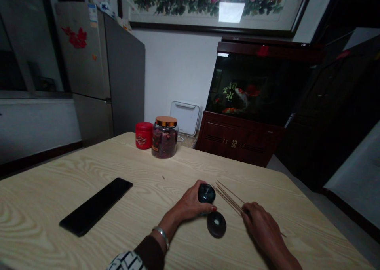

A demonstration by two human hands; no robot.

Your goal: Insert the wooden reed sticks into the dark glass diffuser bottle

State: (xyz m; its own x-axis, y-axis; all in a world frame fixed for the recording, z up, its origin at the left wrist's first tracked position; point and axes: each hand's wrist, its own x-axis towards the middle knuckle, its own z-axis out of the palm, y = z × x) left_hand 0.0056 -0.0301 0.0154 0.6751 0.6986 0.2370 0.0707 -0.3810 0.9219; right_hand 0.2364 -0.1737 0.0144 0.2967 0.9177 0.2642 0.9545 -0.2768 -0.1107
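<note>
My left hand (191,203) is wrapped round a small dark, glossy pot (206,193) standing on the table. Just in front of the pot lies a round dark lid-like piece (216,224) with a pale spot in its middle. To the right, my right hand (261,224) is closed on several thin brown sticks (228,198) that look like incense sticks. Their far ends fan out toward the pot, close to its right side. One stick end pokes out behind the right hand.
A long black tray (96,206) lies on the wooden table (142,238) at left. A red canister (144,135) and a copper-lidded glass jar (165,138) stand at its back edge. A tiny brown fragment (163,177) lies mid-table. Beyond are a fridge (126,76) and a fish tank (252,88).
</note>
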